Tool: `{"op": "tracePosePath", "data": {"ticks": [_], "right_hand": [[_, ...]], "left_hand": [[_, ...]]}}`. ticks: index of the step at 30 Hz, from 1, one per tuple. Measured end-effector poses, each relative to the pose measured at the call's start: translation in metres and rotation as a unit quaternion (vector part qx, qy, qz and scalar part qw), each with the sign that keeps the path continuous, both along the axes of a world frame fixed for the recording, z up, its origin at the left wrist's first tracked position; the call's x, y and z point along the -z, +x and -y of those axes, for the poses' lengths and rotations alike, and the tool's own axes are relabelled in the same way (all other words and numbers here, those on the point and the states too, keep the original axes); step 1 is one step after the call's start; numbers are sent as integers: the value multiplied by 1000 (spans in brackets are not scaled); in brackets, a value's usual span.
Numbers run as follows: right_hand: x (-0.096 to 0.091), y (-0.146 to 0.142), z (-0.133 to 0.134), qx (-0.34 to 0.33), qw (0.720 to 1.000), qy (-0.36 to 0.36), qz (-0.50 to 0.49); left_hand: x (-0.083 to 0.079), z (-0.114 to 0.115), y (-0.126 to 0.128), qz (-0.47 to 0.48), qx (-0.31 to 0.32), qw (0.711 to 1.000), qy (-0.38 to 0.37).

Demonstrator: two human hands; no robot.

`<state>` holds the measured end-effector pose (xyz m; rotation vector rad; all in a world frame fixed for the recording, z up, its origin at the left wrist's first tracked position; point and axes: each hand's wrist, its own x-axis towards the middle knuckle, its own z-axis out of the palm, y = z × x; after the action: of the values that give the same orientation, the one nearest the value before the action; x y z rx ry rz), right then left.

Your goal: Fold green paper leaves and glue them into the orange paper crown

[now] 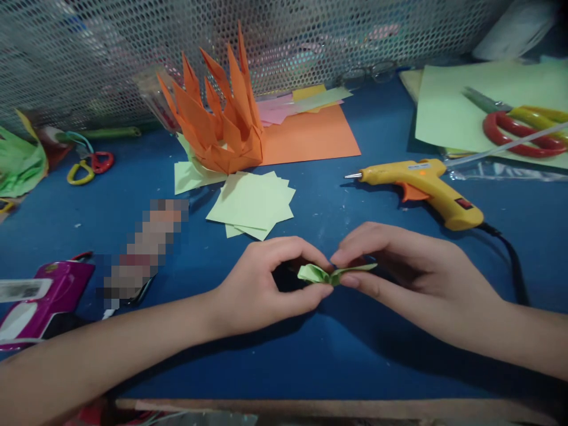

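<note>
A small folded piece of light green paper (331, 273) is held just above the blue table (337, 349), near its front middle. My left hand (266, 284) pinches its left end between thumb and fingers. My right hand (399, 272) pinches its right end the same way. The two hands almost touch at the fingertips. Behind them lies a stack of light green paper squares (252, 204).
An orange spiky folded paper shape (219, 118) stands at the back on an orange sheet (310, 139). A yellow glue gun (421, 186) lies to the right, its black cord (510, 260) trailing forward. Red scissors (523, 130) rest on green paper at the far right. A pink object (44, 296) sits at the left.
</note>
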<state>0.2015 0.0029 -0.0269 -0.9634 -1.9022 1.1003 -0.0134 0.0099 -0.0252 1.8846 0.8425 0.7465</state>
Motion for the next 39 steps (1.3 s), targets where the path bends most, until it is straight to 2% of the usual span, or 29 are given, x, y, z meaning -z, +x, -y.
{"op": "tracePosePath", "data": {"ticks": [4,10,14,16,20,24,27,30,33,36,39], "right_hand": [[1,2,0,0,998,62,15],[-7,0,1,-36,990,126,54],[-9,-1,3,-30,989,130,58],[-9,-1,3,-26,993,95,61],[-7,-1,2,-17,998,-18,60],[-4,-2,2,22,994,-102,5],[-2,-2,1,45,987,-149,-36],[-1,-3,-1,61,979,-186,-48],[-3,-4,-3,54,970,-233,-54],[-6,-4,-5,31,956,-283,-72],[-5,-2,-6,4,952,-298,-76]], "left_hand": [[0,0,1,15,-5,1000,-21],[-3,-1,2,-2,-9,1000,7],[-2,-1,2,-3,1,1000,29],[-2,-1,2,-5,5,999,32],[-4,-1,1,-18,12,1000,21],[-5,-2,1,-9,-6,1000,-12],[-3,-1,1,20,-21,998,-54],[0,0,0,53,-33,989,-131],[2,2,0,80,-34,979,-185],[2,1,0,85,-31,978,-186],[1,0,0,103,-28,973,-203]]}}
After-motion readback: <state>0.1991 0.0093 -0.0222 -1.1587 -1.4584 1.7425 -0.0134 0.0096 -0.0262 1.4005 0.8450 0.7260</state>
